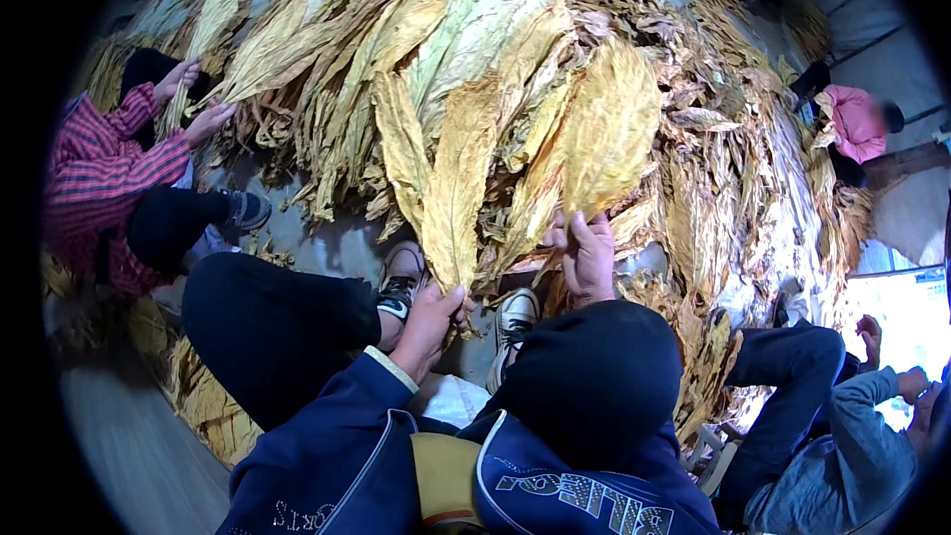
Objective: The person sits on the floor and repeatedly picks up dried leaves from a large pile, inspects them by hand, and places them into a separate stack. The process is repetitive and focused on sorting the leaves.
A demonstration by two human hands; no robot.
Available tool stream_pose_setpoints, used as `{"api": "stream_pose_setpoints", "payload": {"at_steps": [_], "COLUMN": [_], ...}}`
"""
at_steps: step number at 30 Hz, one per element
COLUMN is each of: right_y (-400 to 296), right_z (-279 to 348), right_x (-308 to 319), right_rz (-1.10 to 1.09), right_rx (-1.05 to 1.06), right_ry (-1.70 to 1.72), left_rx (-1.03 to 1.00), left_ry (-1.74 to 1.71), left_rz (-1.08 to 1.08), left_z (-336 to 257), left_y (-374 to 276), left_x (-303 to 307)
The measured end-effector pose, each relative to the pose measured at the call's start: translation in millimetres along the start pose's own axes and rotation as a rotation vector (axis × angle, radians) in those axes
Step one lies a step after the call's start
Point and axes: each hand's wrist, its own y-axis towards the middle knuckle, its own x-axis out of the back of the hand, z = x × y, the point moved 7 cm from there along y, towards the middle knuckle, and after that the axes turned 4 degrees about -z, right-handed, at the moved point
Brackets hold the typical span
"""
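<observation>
My left hand (432,318) grips the stem ends of a few dried tobacco leaves. The broad yellow leaf (462,178) of that bunch points away from me, and a narrower curled leaf (401,148) fans out to its left. In my right hand (587,253) is another wide, golden tobacco leaf (613,126), pinched near its base and standing up, slightly blurred. Beyond both hands spreads a large heap of dried tobacco leaves (319,111), with a pale greenish leaf (483,30) on top.
At the left, a person in a striped sleeve (119,178) holds leaves. A person in pink (854,122) is far right; another in grey (839,453) sits near right. More leaves (208,394) lie behind my left knee. My shoes (513,319) stand close to the heap.
</observation>
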Motion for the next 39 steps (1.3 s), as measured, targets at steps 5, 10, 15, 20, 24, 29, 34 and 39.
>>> {"api": "stream_pose_setpoints", "payload": {"at_steps": [5,10,15,20,24,29,34,39], "right_y": [-36.3,-34.5,-32.0,-39.4,-41.5,-19.1,38.8,45.1], "right_z": [-71.1,-95.8,-97.9,-92.3,-95.9,-69.8,-31.3,-54.8], "right_x": [-42.3,-21.3,-18.2,-31.9,-32.0,-27.8,65.1,79.3], "right_rz": [0.399,0.287,0.317,0.457,0.544,0.324,-0.315,-0.409], "right_rx": [-0.743,-0.658,-0.613,-0.569,-0.624,-0.342,0.311,0.154], "right_ry": [-0.229,-0.539,-0.677,-0.689,-0.668,-0.659,-0.955,-1.246], "left_rx": [-0.044,0.0,-0.006,0.021,0.001,-0.201,-0.172,0.022], "left_ry": [0.009,0.026,-0.006,0.012,0.056,0.048,0.026,-0.108], "left_rz": [0.042,0.075,0.119,0.241,0.227,0.157,0.076,-0.087], "left_z": [3.6,10.8,1.5,8.1,6.8,-16.4,-10.1,4.6], "left_y": [4.2,5.7,-4.7,-3.0,-0.2,-7.9,4.3,4.7], "left_x": [0.5,-3.7,-13.9,-17.2,-15.6,-18.6,-5.5,9.7]}}
